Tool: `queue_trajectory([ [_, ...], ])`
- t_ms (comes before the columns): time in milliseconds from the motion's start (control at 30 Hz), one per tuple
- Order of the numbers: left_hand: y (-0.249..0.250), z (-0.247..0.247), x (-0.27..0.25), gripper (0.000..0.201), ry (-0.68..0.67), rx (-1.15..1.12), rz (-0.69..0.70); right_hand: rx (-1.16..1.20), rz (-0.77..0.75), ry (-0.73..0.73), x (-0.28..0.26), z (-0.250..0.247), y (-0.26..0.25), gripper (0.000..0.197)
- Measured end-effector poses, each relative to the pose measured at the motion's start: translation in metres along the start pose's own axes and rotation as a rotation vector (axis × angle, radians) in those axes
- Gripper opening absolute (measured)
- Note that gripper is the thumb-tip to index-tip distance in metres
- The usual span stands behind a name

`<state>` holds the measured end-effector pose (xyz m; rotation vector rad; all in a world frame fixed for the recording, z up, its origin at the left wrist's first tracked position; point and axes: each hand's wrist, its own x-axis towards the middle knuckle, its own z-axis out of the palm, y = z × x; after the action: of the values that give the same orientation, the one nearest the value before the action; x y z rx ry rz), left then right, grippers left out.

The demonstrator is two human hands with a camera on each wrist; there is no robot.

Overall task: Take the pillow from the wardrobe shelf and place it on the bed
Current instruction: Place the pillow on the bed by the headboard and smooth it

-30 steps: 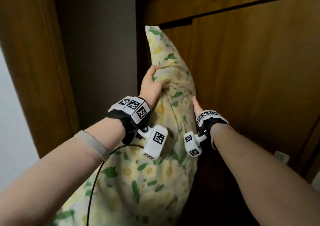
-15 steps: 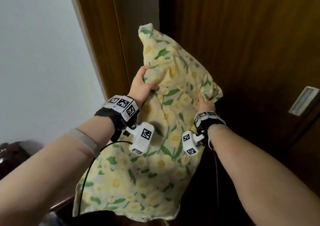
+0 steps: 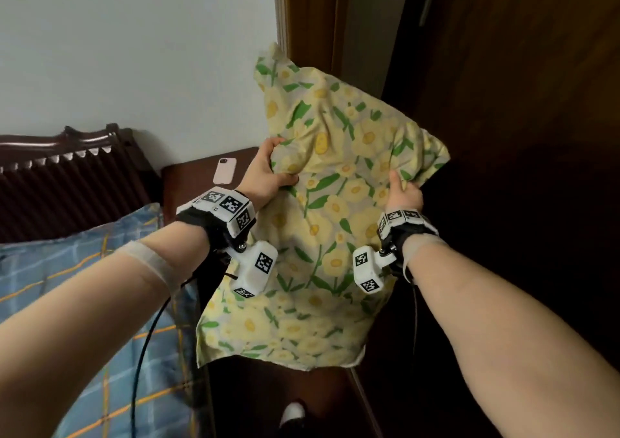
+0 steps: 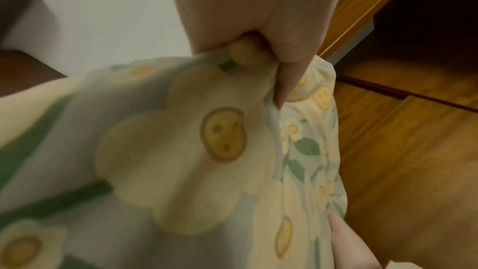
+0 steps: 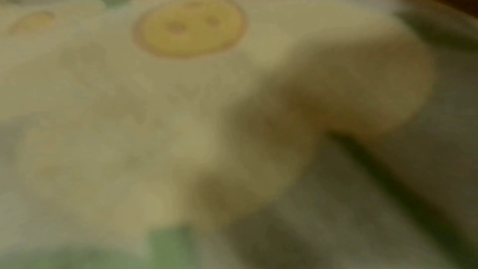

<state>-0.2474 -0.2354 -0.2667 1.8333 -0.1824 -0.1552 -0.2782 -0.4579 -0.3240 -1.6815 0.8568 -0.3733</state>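
Observation:
A pillow (image 3: 322,222) in a pale yellow case with yellow flowers and green leaves hangs in the air in front of me, held upright. My left hand (image 3: 268,172) grips a bunch of its fabric on the left side; the left wrist view shows the fingers (image 4: 258,34) pinching the cloth (image 4: 168,161). My right hand (image 3: 402,192) grips its right edge, thumb on the front. The right wrist view is filled with blurred pillow fabric (image 5: 207,109). The bed (image 3: 84,286), with a blue checked cover, lies at the lower left.
A dark wooden headboard (image 3: 63,175) stands behind the bed. A dark bedside table (image 3: 201,172) carries a pink phone (image 3: 224,170). The brown wardrobe (image 3: 503,102) fills the right side. A white wall (image 3: 134,51) is at the upper left. A foot (image 3: 292,414) shows below.
The view has swung left from the wardrobe toward the wall and bed. The pillow moved with both hands and now shows its broad face; the bed, headboard and bedside table came into view.

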Motion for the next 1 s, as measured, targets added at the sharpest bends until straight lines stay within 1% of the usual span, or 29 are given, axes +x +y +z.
queue_trajectory([
  [133,-0.023,-0.026,-0.038,0.064,0.056,-0.005,-0.044,-0.028,0.02,-0.087,-0.034,0.02,0.024,0.05],
  [300,-0.051,-0.067,-0.088,0.061,0.136,0.008,-0.1,-0.092,-0.043,-0.216,-0.07,0.057,0.04,0.05],
  [433,-0.072,-0.109,-0.122,0.063,0.189,0.058,-0.18,-0.144,-0.118,-0.352,-0.102,0.098,0.038,0.05],
  [533,-0.088,-0.148,-0.138,0.064,0.277,0.086,-0.233,-0.167,-0.17,-0.445,-0.123,0.135,0.026,0.05],
  [666,-0.112,-0.206,-0.152,0.06,0.398,0.111,-0.294,-0.214,-0.277,-0.567,-0.154,0.198,0.004,0.045],
  [766,-0.134,-0.252,-0.158,0.072,0.519,0.095,-0.335,-0.263,-0.329,-0.648,-0.18,0.257,-0.011,0.049],
  [900,-0.169,-0.322,-0.152,0.074,0.619,0.084,-0.404,-0.323,-0.428,-0.767,-0.207,0.347,-0.033,0.046],
  [1000,-0.197,-0.387,-0.132,0.076,0.663,0.069,-0.425,-0.371,-0.509,-0.829,-0.224,0.424,-0.055,0.045],
])
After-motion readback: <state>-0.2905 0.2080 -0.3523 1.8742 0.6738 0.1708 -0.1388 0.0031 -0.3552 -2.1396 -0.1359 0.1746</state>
